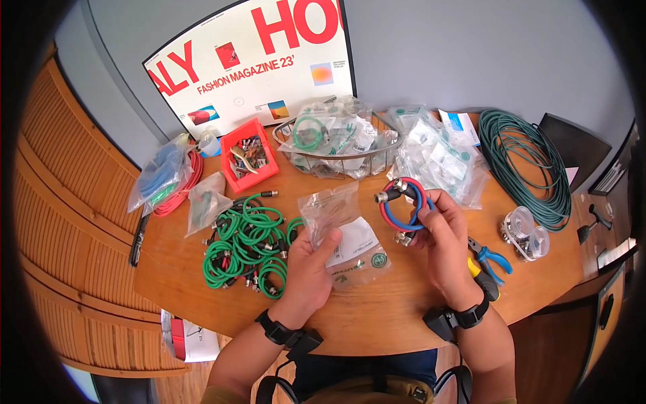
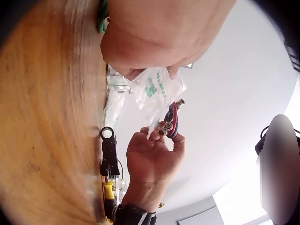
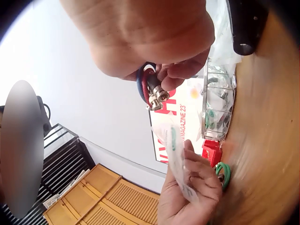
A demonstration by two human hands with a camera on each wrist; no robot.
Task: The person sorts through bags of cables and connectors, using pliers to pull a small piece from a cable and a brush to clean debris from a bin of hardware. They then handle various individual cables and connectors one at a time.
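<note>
My left hand (image 1: 311, 264) pinches a clear plastic bag (image 1: 350, 254) with green print and a white label, thumb on its near face. In my right hand (image 1: 444, 237) is a coiled bundle of red and blue cables (image 1: 406, 210), gripped by its right side. Metal connectors with black sleeves stick out from the coil; they also show in the right wrist view as silver connectors (image 3: 159, 97). Bag and coil are held up over the table, side by side. Left of my left hand lies a heap of green cables (image 1: 245, 242) with metal ends.
Behind stand a red bin (image 1: 229, 149) of small parts and a wire basket (image 1: 336, 163) full of bagged items. More clear bags (image 1: 441, 158) and a dark green cable coil (image 1: 494, 158) lie right. Blue-handled pliers (image 1: 494, 262) and clear round containers (image 1: 525, 233) rest near the right edge.
</note>
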